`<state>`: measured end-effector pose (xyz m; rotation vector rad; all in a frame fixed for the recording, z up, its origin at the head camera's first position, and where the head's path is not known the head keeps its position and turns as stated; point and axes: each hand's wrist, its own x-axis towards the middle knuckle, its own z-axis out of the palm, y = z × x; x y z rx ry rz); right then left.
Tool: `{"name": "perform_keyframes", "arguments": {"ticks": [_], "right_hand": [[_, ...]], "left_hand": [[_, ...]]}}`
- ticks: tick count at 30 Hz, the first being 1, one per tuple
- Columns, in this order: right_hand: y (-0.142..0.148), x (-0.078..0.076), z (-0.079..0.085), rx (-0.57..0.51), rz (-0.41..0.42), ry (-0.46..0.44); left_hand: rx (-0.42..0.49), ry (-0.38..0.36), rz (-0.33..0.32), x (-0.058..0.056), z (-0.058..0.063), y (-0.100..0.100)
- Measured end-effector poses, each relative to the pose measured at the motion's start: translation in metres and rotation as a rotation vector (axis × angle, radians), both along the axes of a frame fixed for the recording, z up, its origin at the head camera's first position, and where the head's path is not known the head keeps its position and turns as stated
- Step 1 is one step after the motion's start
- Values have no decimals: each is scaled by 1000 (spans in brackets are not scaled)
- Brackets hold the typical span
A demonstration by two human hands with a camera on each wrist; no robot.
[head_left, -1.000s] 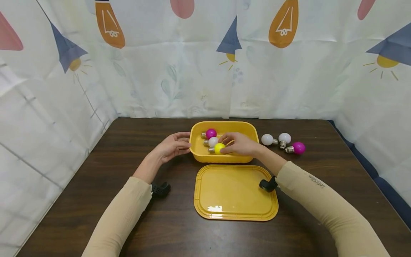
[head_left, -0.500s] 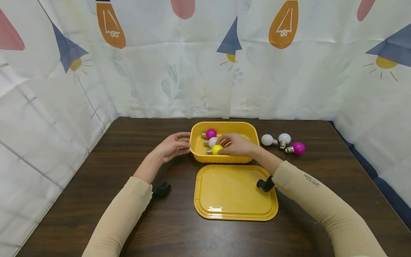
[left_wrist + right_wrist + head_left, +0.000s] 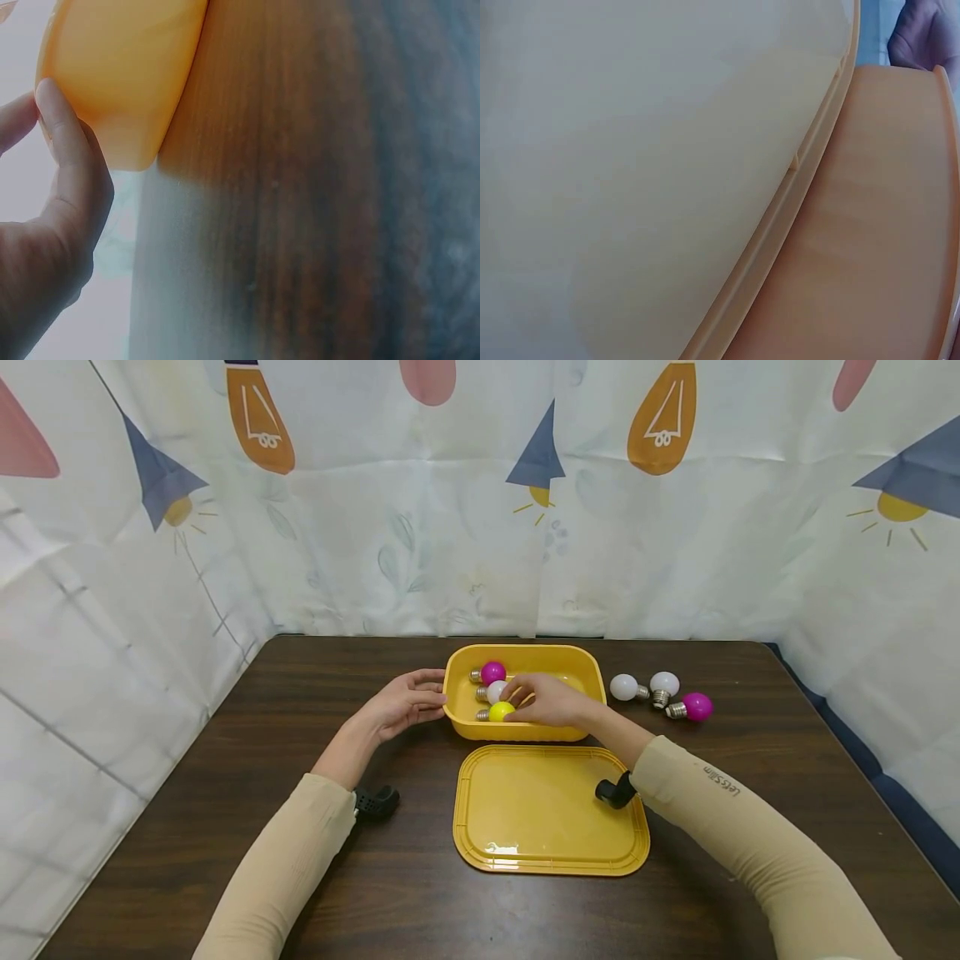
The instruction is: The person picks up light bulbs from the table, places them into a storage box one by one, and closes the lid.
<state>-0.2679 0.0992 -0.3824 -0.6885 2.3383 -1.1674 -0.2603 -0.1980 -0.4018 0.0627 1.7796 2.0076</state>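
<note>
A yellow plastic box stands at the back of the table. Its left rim sits between the thumb and fingers of my left hand; the left wrist view shows fingertips right at the box's rim. Inside, my right hand pinches the round end of a yellow light bulb, whose screw base points left. Just behind it lie a white bulb and a magenta bulb, bases also to the left. In the right wrist view my right hand's grip is out of sight.
A flat yellow lid lies in front of the box, under the right wrist. Right of the box rest two white bulbs, one nearer and one farther, plus a magenta bulb. A printed curtain hangs behind the table.
My right hand has slid left and slightly toward the front inside the box, carrying the yellow bulb into line with the other two. The left hand has stayed at the rim.
</note>
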Motion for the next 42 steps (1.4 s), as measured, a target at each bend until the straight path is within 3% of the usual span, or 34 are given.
{"name": "perform_keyframes", "arguments": {"ticks": [8, 19, 42], "right_hand": [[-1, 0, -2, -13, 2, 4], [2, 3, 2, 27, -9, 98], [23, 14, 12, -9, -26, 110]], "left_hand": [[-2, 1, 1, 1, -1, 0], [-4, 8, -2, 1, -3, -1], [-6, 13, -7, 0, -1, -1]]}}
